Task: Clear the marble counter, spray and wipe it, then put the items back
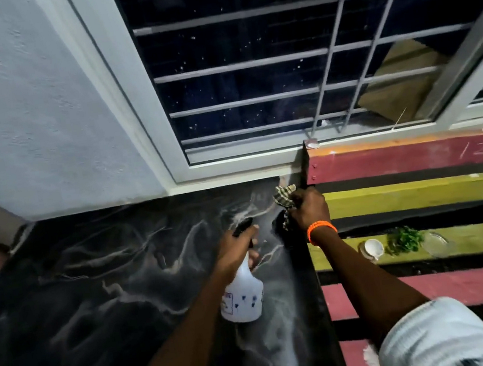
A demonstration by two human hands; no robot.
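Observation:
The black marble counter [98, 280] with pale veins fills the lower left. My left hand [237, 250] grips a white spray bottle [243, 294] by its dark trigger head, held upright over the counter's right part. My right hand [309, 209], with an orange band on the wrist, is closed on a checked cloth [285, 196] pressed at the counter's far right corner, under the window frame.
Right of the counter lies a slatted surface of red, yellow and black boards [422, 194]. On a yellow slat sit a white cup [373, 248], a green leafy bunch [403, 240] and a glass dish [435, 244]. A barred window [278, 59] and white wall [21, 105] stand behind.

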